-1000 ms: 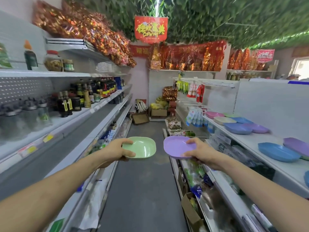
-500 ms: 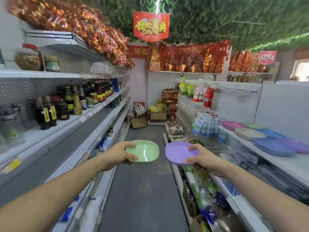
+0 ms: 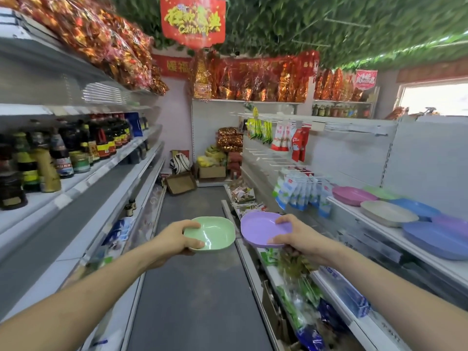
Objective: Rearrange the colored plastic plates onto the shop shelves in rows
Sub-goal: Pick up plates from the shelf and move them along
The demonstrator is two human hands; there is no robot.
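Our two arms: forearms bare down to the wrists, ending in bare left hand (image 3: 172,239) and right hand (image 3: 300,236).

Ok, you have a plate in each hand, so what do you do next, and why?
Probably swing the right hand toward the shelf on the right and set the purple plate beside the plates lying there. That hand is nearer it, and the left hand holds the green plate.
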